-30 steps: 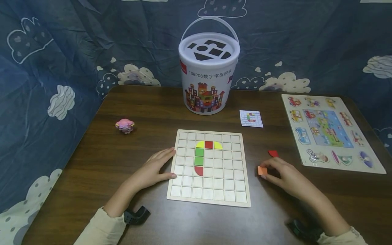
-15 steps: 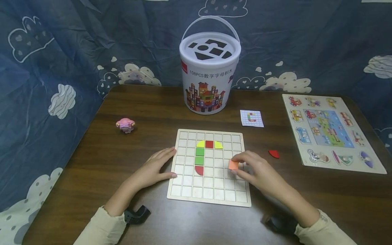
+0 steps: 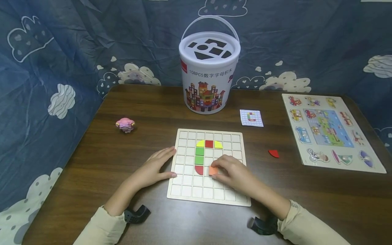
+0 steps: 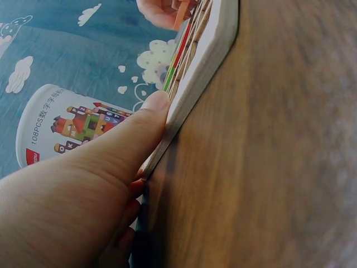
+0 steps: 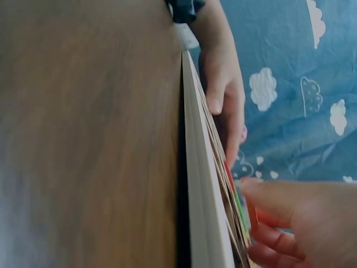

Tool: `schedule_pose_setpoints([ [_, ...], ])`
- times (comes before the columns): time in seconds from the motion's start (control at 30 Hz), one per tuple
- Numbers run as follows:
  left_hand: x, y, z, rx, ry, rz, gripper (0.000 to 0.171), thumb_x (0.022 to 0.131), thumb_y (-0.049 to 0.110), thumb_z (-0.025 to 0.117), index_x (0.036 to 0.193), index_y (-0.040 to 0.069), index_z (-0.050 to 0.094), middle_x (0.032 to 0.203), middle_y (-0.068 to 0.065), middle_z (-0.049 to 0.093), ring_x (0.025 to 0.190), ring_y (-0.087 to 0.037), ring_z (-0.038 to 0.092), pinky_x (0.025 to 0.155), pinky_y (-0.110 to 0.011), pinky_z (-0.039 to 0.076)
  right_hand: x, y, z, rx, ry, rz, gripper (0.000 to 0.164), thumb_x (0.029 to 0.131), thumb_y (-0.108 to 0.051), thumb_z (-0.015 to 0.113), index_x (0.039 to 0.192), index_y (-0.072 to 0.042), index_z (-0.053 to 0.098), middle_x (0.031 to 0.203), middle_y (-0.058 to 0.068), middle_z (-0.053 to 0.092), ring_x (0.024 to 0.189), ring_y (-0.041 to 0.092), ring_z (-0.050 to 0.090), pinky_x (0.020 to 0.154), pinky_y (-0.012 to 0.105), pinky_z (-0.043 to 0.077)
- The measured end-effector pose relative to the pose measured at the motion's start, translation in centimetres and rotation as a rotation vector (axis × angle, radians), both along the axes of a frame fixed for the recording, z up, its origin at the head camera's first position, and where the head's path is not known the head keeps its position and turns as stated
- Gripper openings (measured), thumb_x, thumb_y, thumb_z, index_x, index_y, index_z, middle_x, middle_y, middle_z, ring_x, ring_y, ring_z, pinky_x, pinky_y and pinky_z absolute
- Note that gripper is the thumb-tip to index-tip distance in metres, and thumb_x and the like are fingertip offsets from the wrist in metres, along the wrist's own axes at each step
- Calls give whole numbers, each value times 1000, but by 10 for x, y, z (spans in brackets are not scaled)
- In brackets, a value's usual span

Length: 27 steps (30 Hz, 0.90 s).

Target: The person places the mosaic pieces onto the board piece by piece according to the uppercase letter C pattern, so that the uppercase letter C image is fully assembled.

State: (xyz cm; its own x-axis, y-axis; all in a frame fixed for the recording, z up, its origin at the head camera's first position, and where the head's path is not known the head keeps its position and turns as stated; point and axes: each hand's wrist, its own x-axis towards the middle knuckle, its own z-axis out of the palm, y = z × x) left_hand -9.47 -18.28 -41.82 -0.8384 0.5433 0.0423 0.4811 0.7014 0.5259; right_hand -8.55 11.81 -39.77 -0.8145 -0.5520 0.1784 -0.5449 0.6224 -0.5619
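A wooden grid board [image 3: 186,189] lies on the table with tiles in some squares: yellow quarter-rounds [image 3: 218,145] on either side of a red square [image 3: 209,144], two green squares [image 3: 199,156], and a red quarter-round [image 3: 199,169]. My right hand [image 3: 234,172] pinches an orange square tile [image 3: 212,170] between thumb and fingers, just right of that red quarter-round. Whether the tile touches the board, I cannot tell. At the board's left edge my left hand [image 3: 156,166] rests with fingers extended, its thumb [image 4: 153,106] against the rim.
A loose red quarter-round [image 3: 274,153] lies right of the board. Behind stand a small pattern card [image 3: 251,118] and a white lidded bucket [image 3: 206,73]. A picture puzzle board [image 3: 330,132] is at the right, a pink figurine [image 3: 125,125] at the left.
My right hand has carried the orange tile left from the table beside the board to the board's middle, beside the red quarter-round. The left hand has stayed still.
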Motion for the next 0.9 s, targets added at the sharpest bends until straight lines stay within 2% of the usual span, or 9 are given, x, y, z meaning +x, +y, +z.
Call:
schedule_pose_setpoints([
  [0.2,0,0,0,1,1,2,80,79,48,62,140,8,31,144,-8,28,130,-25,24,103,-47,18,-1,-9,-4,60,35,-8,27,77,-30,71,99,-15,66,93,-8,55,86,9,49,78,31,41],
  [0.37,0,0,-1,2,5,1,80,79,49,61,140,8,30,144,-8,28,130,-26,24,103,-48,18,-1,-10,-6,55,24,-34,21,79,-26,68,97,-17,65,92,-9,55,86,8,48,77,30,40],
  [0.57,0,-1,-2,6,10,7,80,79,49,62,140,7,31,143,-8,29,130,-27,25,103,-48,19,-2,-10,-5,57,10,-10,19,80,-24,67,97,-17,66,94,-10,55,86,7,48,77,30,40],
  [0.73,1,0,-2,8,14,8,80,79,48,62,140,7,32,143,-8,30,130,-26,25,103,-48,19,-4,0,4,34,-33,17,33,78,-26,70,108,-14,62,102,-6,56,90,9,50,80,31,44],
  [0.9,1,0,-1,3,2,6,80,79,48,62,140,7,31,144,-8,28,130,-26,24,103,-47,19,-6,22,21,1,12,-29,39,78,-21,71,112,-9,59,110,2,56,99,17,52,83,37,45],
])
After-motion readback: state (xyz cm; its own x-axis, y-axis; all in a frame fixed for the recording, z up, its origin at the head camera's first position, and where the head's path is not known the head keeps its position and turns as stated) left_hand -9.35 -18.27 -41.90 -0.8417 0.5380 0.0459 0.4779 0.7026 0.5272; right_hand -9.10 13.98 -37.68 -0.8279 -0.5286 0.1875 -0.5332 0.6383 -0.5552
